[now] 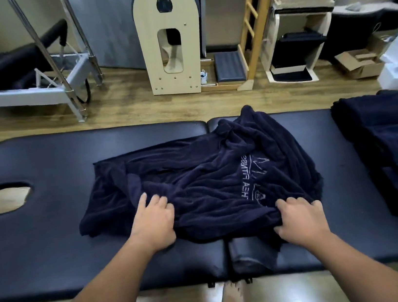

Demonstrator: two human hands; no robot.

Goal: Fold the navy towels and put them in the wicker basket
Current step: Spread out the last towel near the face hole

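Lying crumpled across the middle of the black padded table (53, 248), over the seam between its 2 cushions, a navy towel (209, 175) shows pale embroidered lettering facing up. Its near edge spills over the table's front edge at the seam. The left hand (155, 223) rests on the towel's near left part, fingers curled and bunching the cloth. The right hand (298, 216) grips the towel's near right edge, fingers curled into a gathered fold just below the lettering. Both forearms reach in from the front edge. At the table's right end sits a pile of more navy towels (397, 148), apart from the one being handled. An oval face hole (5, 198) opens near the left end. Beyond the far edge, wooden exercise equipment (169, 34) stands on the wood floor.
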